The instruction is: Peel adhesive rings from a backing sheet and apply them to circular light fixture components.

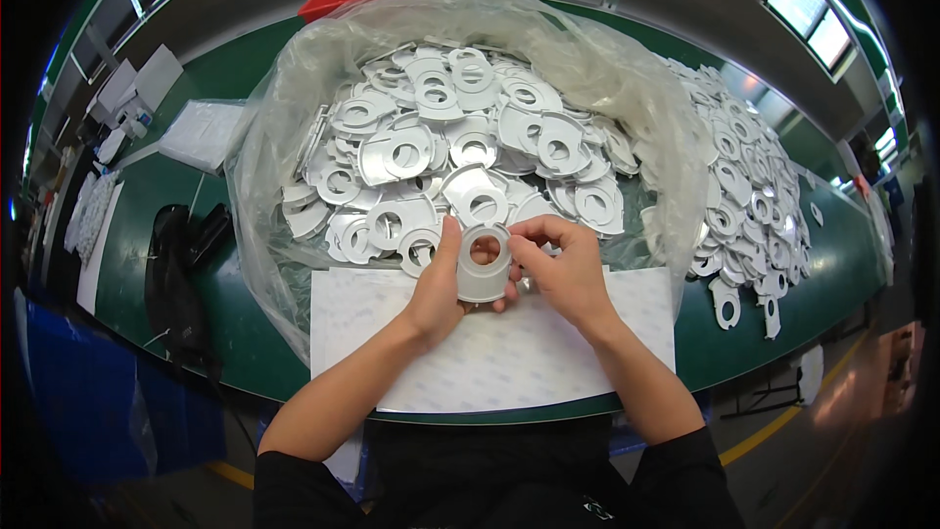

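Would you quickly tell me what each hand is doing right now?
Left hand: closed on the left side of the grey ring-shaped part.
Right hand: fingers curled, pinching the same part's right edge.

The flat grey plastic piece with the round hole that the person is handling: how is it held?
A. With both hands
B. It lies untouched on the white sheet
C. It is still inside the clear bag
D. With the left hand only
A: the left hand and right hand both grip the flat grey plastic piece with the round hole, above the white sheet.
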